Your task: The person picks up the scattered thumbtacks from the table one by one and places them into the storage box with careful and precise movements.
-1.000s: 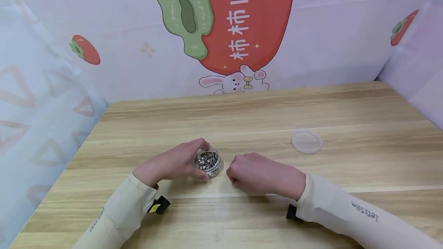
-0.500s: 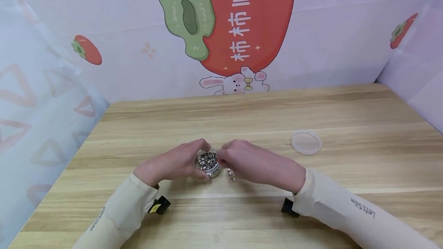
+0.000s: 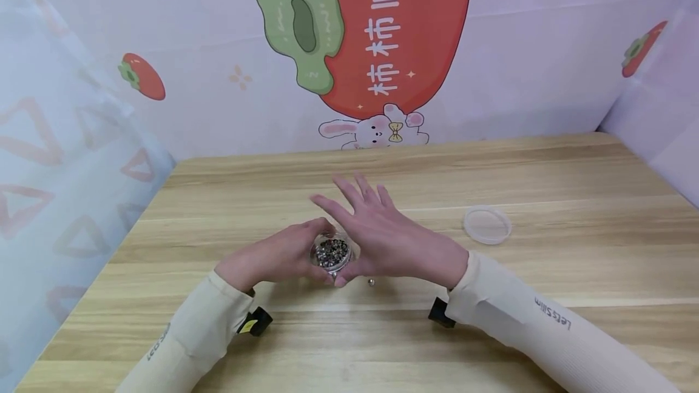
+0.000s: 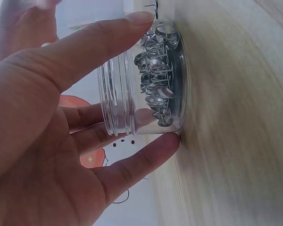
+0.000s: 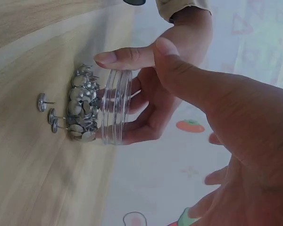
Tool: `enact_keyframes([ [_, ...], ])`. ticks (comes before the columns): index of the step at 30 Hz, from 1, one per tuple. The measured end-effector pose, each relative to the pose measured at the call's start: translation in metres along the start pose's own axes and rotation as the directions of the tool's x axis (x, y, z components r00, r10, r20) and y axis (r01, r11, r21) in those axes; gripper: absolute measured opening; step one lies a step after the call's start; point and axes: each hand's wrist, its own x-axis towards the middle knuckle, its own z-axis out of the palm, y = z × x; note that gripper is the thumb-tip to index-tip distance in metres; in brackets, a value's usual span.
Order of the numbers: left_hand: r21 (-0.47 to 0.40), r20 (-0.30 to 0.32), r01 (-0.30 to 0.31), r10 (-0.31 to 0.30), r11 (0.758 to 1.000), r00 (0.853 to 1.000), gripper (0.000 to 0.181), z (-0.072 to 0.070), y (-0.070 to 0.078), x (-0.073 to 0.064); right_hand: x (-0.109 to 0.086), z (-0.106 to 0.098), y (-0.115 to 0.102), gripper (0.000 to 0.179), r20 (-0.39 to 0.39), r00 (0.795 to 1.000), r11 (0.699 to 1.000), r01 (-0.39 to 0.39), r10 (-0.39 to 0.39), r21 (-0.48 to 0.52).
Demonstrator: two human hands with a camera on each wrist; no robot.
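Observation:
A clear plastic jar (image 4: 115, 96) of silver thumbtacks (image 5: 84, 106) stands upright on the table. My left hand (image 3: 278, 256) holds it, thumb on the near side and fingers round the far side. Three loose thumbtacks (image 5: 52, 115) stand on their heads beside the jar, pins up; in the head view one tack (image 3: 371, 282) shows below my right hand (image 3: 382, 238). That hand is spread beside and partly over the jar, fingers stretched out and thumb close to the rim. No tack shows in its grasp.
A round clear lid (image 3: 488, 224) lies flat on the wooden table (image 3: 573, 217), to the right of the hands. A printed cloth backdrop (image 3: 218, 29) rises behind the table's far edge.
My right hand has gone from a curled fist right of the jar to its rim, and its fingers have now spread open. The left hand keeps holding the jar in place.

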Motion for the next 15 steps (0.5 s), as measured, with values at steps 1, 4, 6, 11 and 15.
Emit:
enact_keyframes([
  [1,0.005,0.000,0.003,-0.003,1.000,1.000,0.069,0.000,0.000,0.000,0.000,0.000,0.000,0.118,0.013,1.000,1.000,-0.009,0.009,-0.005],
  [4,0.012,0.000,0.003,-0.003,1.000,1.000,0.068,-0.001,0.000,-0.001,0.000,0.000,0.000,0.128,0.049,0.999,1.000,-0.015,0.016,-0.006],
  [6,0.011,-0.003,-0.008,0.008,1.000,1.000,0.065,-0.001,0.000,-0.001,0.000,0.001,0.000,0.127,0.061,0.998,1.000,-0.006,0.007,-0.010],
  [11,0.017,-0.008,-0.024,0.024,1.000,1.000,0.063,0.000,0.000,0.001,-0.003,0.003,0.001,0.124,0.078,0.997,1.000,-0.007,0.009,-0.023],
  [15,0.024,-0.012,-0.020,0.020,1.000,1.000,0.069,0.001,-0.001,0.001,-0.017,0.001,0.006,0.120,0.106,0.994,0.998,-0.034,0.038,-0.045],
])
